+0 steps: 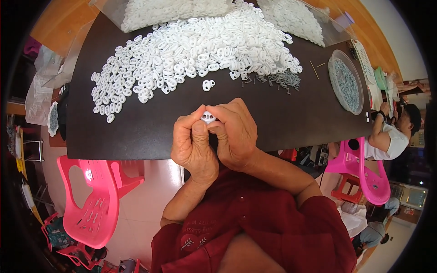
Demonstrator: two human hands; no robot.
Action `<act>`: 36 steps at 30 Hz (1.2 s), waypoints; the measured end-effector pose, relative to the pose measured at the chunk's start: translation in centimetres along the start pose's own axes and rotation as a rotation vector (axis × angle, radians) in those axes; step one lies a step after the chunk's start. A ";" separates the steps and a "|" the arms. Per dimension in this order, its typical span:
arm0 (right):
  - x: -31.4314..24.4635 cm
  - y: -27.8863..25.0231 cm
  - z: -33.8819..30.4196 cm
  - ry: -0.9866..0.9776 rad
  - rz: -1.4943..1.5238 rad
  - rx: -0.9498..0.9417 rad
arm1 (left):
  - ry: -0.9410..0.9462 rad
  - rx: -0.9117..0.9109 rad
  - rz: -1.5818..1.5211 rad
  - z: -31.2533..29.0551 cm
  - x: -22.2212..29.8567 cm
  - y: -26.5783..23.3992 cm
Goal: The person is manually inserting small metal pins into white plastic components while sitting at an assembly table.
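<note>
Just off the table's near edge, both my hands are raised close together with fingertips meeting. My left hand (196, 142) pinches a small white plastic cord lock (208, 117) between thumb and fingers. From the other side, my right hand (237, 131) has its fingers and thumb closed on the same piece. Dark holes show in its face; the fingers hide its edges. Beyond my hands, a white cord lock (208, 85) lies apart from a wide heap of white plastic pieces (214, 48). To the right of the heap is a small pile of grey springs (287, 81).
A round clear tub (332, 79) of grey springs stands at the table's right. Clear bins of white pieces (177, 11) line the far side. A pink chair (93, 214) is at left; another person (391, 136) sits at right near a magenta chair (375, 184).
</note>
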State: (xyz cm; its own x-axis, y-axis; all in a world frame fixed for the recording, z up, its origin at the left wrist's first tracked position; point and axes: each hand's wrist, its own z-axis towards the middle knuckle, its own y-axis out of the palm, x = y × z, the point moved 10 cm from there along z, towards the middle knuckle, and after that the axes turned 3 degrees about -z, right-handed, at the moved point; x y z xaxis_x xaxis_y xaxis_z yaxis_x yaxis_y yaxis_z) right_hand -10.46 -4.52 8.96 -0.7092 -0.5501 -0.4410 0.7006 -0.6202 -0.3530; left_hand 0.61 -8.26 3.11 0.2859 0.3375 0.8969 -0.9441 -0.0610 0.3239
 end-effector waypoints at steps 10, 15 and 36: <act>-0.2 0.2 -0.2 -0.007 -0.017 -0.014 | -0.011 0.031 0.048 -0.4 -0.6 -0.4; -0.2 0.3 0.0 0.012 0.002 -0.039 | 0.023 0.012 0.045 0.0 0.4 -0.2; 6.4 -5.6 4.0 0.443 0.043 -0.196 | -0.295 -0.220 -0.229 0.5 -1.1 2.4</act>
State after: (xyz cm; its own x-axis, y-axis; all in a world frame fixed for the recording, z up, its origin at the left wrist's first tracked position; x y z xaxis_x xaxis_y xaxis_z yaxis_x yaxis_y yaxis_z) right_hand -19.25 -6.79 11.45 -0.6073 -0.2553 -0.7523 0.7603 -0.4614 -0.4572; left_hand -1.94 -9.24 3.01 0.4962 0.0341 0.8675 -0.8544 0.1965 0.4810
